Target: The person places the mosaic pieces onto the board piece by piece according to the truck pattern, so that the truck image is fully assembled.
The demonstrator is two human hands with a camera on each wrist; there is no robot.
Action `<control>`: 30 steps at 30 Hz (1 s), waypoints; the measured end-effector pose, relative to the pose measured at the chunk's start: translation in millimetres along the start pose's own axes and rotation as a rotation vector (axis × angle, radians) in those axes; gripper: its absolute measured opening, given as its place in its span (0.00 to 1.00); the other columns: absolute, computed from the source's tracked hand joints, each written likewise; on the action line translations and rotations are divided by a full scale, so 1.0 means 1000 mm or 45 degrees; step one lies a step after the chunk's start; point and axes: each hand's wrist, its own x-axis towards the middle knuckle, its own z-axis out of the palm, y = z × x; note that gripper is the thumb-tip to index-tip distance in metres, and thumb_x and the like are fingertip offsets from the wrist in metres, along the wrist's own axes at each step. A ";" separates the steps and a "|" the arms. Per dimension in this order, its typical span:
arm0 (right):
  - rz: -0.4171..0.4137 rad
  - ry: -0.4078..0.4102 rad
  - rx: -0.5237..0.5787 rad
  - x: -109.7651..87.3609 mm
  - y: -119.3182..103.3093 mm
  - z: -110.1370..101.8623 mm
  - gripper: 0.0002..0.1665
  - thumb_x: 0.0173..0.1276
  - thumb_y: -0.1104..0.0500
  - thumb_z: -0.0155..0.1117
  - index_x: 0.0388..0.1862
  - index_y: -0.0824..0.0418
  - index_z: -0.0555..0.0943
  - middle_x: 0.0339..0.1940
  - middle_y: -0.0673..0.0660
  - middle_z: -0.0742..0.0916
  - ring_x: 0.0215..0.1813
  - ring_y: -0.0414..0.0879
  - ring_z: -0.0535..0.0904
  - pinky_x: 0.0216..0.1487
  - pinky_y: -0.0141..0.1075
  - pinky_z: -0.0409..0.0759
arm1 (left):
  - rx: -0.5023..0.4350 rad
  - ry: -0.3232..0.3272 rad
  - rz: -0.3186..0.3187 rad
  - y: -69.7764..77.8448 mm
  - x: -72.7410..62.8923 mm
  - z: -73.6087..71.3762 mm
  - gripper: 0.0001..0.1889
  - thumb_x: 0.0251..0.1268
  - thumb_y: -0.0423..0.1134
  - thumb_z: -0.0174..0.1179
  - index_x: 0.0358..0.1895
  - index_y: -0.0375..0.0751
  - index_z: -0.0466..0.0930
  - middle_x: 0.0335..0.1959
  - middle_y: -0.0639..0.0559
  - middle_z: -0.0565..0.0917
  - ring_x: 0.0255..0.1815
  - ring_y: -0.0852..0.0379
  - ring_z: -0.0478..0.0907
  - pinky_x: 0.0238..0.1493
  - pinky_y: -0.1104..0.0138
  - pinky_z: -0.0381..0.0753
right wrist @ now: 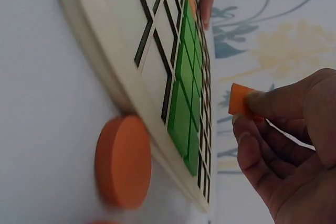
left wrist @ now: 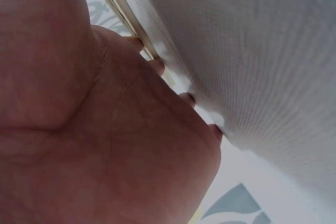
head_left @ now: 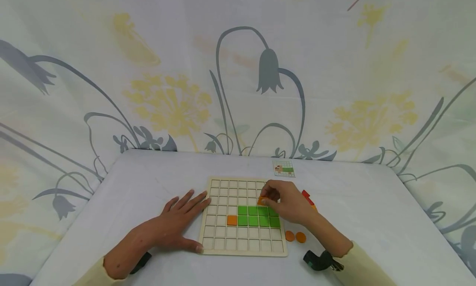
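The right hand point(head_left: 289, 200) pinched a flat, square orange tile point(head_left: 262, 201) in its grip above the pale wooden grid board point(head_left: 242, 233), which held eight green square tiles point(head_left: 253, 221). The left hand point(head_left: 172, 227), its grip released and fingers extended, touched the board's left edge.

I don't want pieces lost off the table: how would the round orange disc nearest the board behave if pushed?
Lying flat, the orange disc would probably slide rather than roll, and the board close beside it may block a push that way. Stood on its round rim, it could well roll. Its thick, solid-looking body suggests it is stiff.
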 end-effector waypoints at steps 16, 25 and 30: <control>-0.085 -0.093 0.080 0.043 -0.025 0.048 0.03 0.72 0.64 0.73 0.40 0.57 0.87 0.35 0.46 0.88 0.31 0.38 0.78 0.35 0.33 0.80 | 0.029 -0.003 -0.011 0.000 0.000 0.000 0.63 0.54 0.80 0.65 0.89 0.56 0.47 0.90 0.56 0.44 0.89 0.39 0.35 0.80 0.34 0.42; -0.038 -0.078 -0.026 0.043 -0.031 0.058 0.04 0.71 0.64 0.74 0.37 0.56 0.88 0.33 0.45 0.87 0.27 0.38 0.75 0.32 0.34 0.77 | 0.030 0.005 -0.002 0.000 0.000 -0.001 0.63 0.55 0.79 0.65 0.89 0.55 0.47 0.90 0.55 0.44 0.89 0.39 0.35 0.80 0.33 0.42; -0.063 -0.094 -0.095 0.041 -0.033 0.061 0.06 0.69 0.63 0.77 0.33 0.54 0.90 0.32 0.44 0.84 0.27 0.37 0.73 0.32 0.34 0.76 | 0.019 0.009 0.008 0.000 -0.001 -0.001 0.63 0.56 0.79 0.65 0.89 0.54 0.47 0.90 0.54 0.45 0.89 0.38 0.36 0.80 0.32 0.43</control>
